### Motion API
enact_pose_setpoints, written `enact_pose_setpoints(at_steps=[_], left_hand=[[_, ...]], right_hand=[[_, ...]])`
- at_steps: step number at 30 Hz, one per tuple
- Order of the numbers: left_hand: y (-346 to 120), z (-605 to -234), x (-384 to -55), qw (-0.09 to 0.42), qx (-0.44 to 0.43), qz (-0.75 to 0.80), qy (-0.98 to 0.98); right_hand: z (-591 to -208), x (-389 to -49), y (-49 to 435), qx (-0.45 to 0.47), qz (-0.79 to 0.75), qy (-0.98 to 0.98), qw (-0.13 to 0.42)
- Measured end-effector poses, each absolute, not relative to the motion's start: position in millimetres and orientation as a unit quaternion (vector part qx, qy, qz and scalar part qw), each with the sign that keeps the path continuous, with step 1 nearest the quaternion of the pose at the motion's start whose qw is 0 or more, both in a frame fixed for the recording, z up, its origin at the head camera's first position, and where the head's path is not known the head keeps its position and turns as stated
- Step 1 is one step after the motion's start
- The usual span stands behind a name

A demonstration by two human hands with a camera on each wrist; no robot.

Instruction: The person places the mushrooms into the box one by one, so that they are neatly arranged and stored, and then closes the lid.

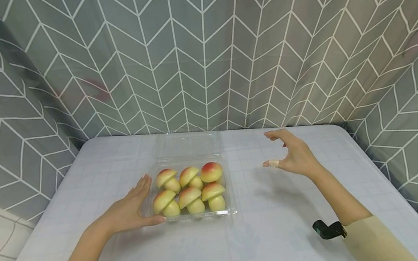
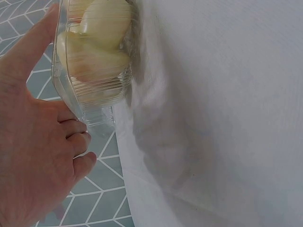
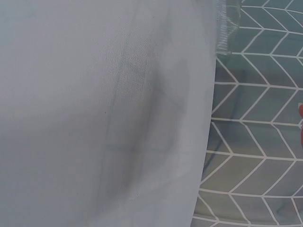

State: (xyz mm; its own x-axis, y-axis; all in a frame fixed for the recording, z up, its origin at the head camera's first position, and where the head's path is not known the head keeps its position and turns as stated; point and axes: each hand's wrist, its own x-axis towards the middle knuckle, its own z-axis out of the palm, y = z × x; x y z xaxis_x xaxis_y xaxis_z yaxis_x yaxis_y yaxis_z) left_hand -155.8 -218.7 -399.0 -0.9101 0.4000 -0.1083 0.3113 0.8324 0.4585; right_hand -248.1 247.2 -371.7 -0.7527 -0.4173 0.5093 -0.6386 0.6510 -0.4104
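A clear plastic clamshell box (image 1: 229, 190) lies on the table with its lid (image 1: 187, 145) folded back toward the wall. Inside sit several mushroom-shaped pieces (image 1: 189, 196) in two rows, with red-and-yellow caps and pale yellow stems. My left hand (image 1: 133, 209) is spread along the box's left side, thumb at the front corner and fingers along the side wall. In the left wrist view, the fingertips (image 2: 85, 163) show beside the box. To the right of the box, my right hand (image 1: 295, 153) hovers with thumb and fingers apart, nothing between them; its thumb has a bandage.
A pale cloth covers the table (image 1: 251, 250). Behind and at both sides hangs a grey curtain (image 1: 202, 59) with white chevron lines. Black wrist mounts (image 1: 329, 229) stick out from both sleeves.
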Motion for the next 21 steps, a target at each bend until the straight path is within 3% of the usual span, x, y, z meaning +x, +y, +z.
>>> enact_pose_setpoints(at_steps=[21], left_hand=[[-219, -401, -155, 0.099, 0.191, 0.227, 0.95]], right_hand=[[-375, -257, 226, 0.307, 0.311, -0.877, 0.2]])
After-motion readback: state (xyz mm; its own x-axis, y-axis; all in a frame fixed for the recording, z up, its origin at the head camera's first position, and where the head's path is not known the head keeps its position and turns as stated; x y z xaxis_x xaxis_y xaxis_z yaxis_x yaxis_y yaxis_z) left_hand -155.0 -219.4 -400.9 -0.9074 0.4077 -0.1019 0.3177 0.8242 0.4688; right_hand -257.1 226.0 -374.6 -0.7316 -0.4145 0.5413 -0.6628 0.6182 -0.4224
